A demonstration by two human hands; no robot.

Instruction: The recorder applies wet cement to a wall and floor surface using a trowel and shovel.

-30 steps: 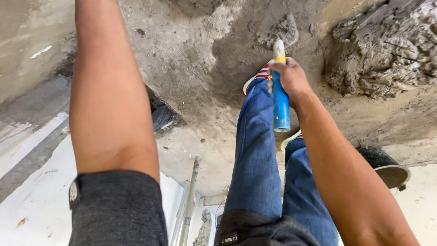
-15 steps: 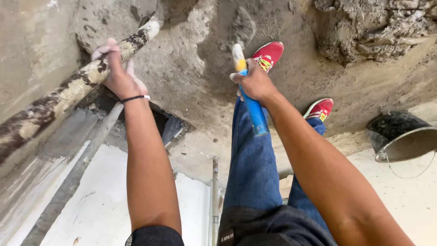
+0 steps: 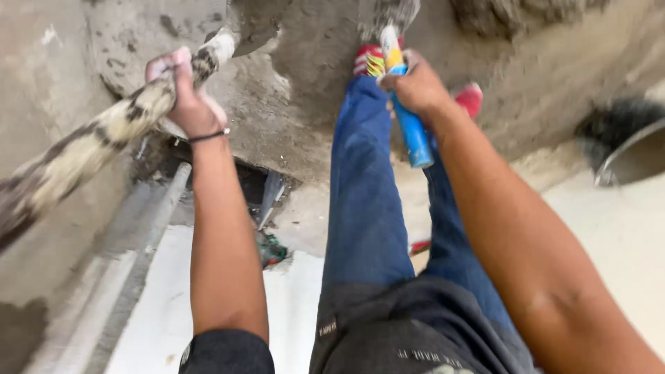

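Mortar-caked pole (image 3: 104, 135) in left hand (image 3: 187, 104)

Rough, mortar-crusted pole (image 3: 104, 135), smooth blue plastic handle (image 3: 414, 135), matt denim jeans (image 3: 367, 208), gritty cement floor (image 3: 305, 76).

Both arms outstretched; left hand (image 3: 185, 102), right hand (image 3: 415, 86) fisted.

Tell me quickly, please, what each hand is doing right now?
Left hand: closed around a mortar-caked pole.
Right hand: closed around a blue-handled tool.
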